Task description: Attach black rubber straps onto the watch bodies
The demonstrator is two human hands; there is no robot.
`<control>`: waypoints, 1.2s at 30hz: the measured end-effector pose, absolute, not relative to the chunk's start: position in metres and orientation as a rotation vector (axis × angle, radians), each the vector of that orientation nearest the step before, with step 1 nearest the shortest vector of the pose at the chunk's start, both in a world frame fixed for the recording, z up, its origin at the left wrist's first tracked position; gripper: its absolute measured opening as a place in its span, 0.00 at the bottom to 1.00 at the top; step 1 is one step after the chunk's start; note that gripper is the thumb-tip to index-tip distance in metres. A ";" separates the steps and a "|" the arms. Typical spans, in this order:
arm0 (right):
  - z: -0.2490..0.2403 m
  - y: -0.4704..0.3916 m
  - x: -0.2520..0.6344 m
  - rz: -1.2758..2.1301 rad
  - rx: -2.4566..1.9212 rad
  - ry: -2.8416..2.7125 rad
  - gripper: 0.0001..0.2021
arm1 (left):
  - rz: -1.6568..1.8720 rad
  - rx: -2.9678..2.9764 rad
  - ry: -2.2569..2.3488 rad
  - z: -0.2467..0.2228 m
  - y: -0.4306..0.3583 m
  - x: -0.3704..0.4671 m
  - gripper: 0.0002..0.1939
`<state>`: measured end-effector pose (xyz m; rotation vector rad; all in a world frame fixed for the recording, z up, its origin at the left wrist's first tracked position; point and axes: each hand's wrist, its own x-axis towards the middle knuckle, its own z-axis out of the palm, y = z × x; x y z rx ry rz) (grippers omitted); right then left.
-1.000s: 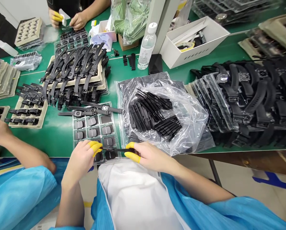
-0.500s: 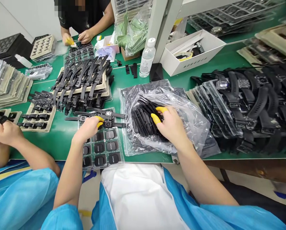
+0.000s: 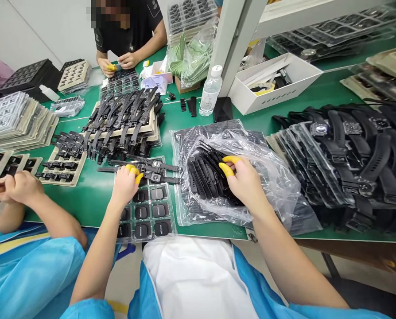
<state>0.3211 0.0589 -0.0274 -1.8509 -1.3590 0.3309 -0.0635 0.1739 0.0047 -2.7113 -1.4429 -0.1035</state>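
Observation:
My left hand, with yellow finger cots, is closed on a black-strapped smartwatch at the left of a small group. Its fingers hide much of that watch. Two more smartwatches lie to its right, across the upper part of a clear tray with square black pieces. My right hand, also in yellow finger cots, pinches at the ends of black watch straps in an opened clear plastic bag. Exactly how many straps sit between its fingertips is hidden.
Strapped watches are heaped on trays at left and right. A water bottle, a dark phone-like slab and a white box stand behind the bag. A co-worker's hands are at left; another person sits opposite.
The whole view has shifted, so things sit lower and further right. My left hand has slid a little left over the watches. My right thumb and forefinger have drawn closer together at the straps.

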 end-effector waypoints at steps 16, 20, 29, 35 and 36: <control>-0.025 0.048 0.319 0.372 -1.860 -1.430 0.19 | 0.225 -2.643 -1.551 0.013 0.147 -0.057 0.08; -0.031 0.046 0.321 0.459 -1.834 -1.372 0.19 | 0.121 -2.639 -1.648 0.017 0.134 -0.065 0.08; -0.017 0.034 0.332 0.780 -1.710 -0.988 0.22 | -1.170 -3.007 -2.453 0.015 0.050 -0.055 0.10; 0.024 0.004 0.290 1.097 -1.435 -0.815 0.12 | -1.738 -3.073 -2.375 -0.009 0.007 -0.022 0.09; 0.029 -0.002 0.278 1.188 -1.370 -0.809 0.11 | -1.762 -3.086 -2.352 -0.010 0.005 -0.018 0.09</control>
